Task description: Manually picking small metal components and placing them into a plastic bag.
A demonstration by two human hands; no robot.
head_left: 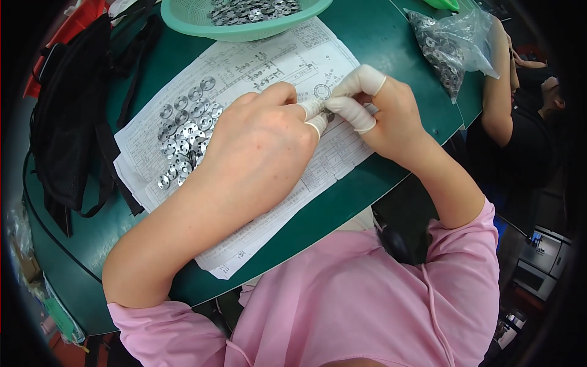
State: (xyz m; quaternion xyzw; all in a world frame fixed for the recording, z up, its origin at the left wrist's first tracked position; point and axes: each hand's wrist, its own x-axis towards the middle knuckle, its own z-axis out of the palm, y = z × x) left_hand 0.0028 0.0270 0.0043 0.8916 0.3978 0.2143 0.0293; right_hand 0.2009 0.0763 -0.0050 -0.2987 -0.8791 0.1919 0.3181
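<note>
White finger cots cover the thumb and index fingertips of both hands. My left hand (pixel 260 140) reaches across the paper sheets (pixel 342 150), its fingers pinched together. They meet the fingers of my right hand (pixel 391 113), also closed in a pinch. Between them a sliver of a small metal disc (pixel 330 115) shows; the fingers hide most of it. Beside my left hand, on the paper, lies a pile of shiny round metal discs (pixel 189 131) with holes in them. Part of that pile is hidden behind the hand.
A pale green plastic basket (pixel 244 33) with many metal discs stands at the far edge. A clear plastic bag (pixel 449 52) of discs lies far right on the green table (pixel 379 183). A black fabric bag (pixel 70 128) with straps lies left. Another person (pixel 513 122) sits at right.
</note>
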